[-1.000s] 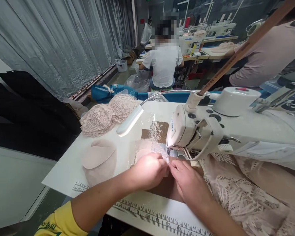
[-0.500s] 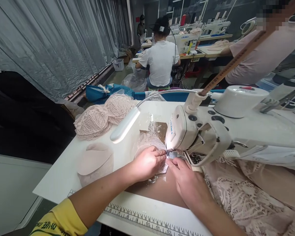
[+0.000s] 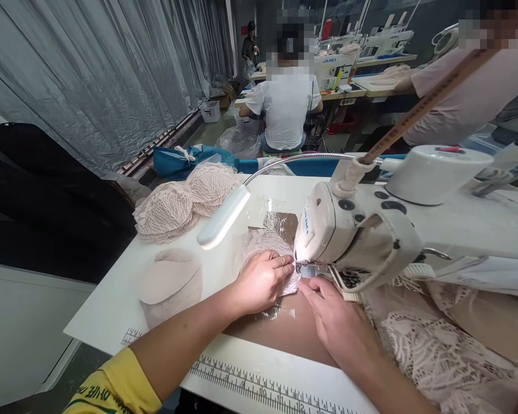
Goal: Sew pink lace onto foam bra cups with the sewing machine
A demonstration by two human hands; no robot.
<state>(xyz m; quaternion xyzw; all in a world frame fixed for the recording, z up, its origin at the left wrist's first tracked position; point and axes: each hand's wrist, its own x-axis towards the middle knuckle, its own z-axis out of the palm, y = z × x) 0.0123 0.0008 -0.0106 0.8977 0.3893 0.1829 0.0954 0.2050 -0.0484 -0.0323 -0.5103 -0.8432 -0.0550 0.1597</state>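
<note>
A white sewing machine stands on the white table. A pale pink lace cup piece lies under its needle. My left hand rests on the lace just left of the needle, fingers curled and pressing the fabric down. To the right of the needle my right hand lies with its fingertips pinching the edge of the same lace piece.
A stack of lace cups and a stack of plain foam cups sit on the left. The machine's lamp hangs over the table. Lace fabric is heaped on the right. Other people sew at tables behind.
Both hands have moved forward with the lace, which now reaches further past the needle. The camera view shifted slightly.
</note>
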